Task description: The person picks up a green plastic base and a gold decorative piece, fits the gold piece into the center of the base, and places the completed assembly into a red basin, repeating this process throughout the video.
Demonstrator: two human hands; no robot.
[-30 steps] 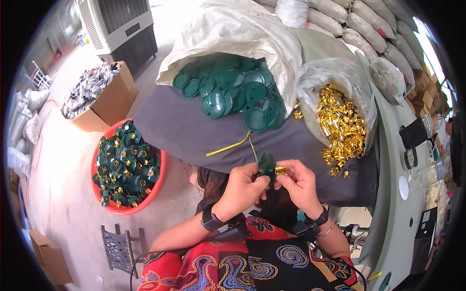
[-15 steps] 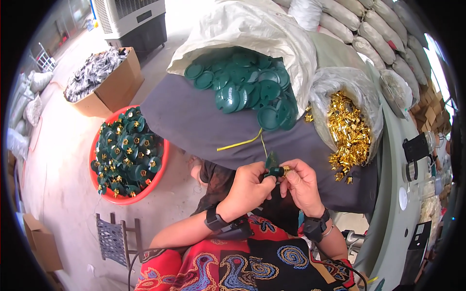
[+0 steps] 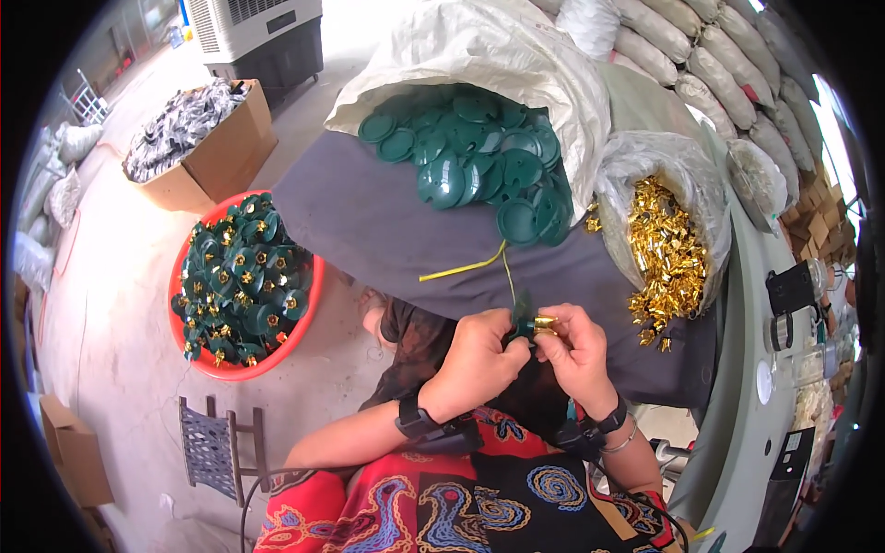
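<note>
My left hand is closed on a dark green plastic disc piece, seen nearly edge-on. Pinched between thumb and fingers of my right hand is a small shiny gold cap, up against the green piece's stem side. How far the two parts fit together is hidden by my fingers. Beyond my hands a heap of green discs spills from a white woven sack. To the right, a clear plastic bag lies open with many gold caps coming out.
A grey cloth covers the work surface, with a yellow strip on it. At left, a red-orange tub holds green pieces with gold centres. A low stool, a cardboard box and an air cooler stand on the floor.
The gold cap shows more of its length between my right fingers, lying sideways against the green piece. My hands have barely moved; the whole view has shifted slightly.
</note>
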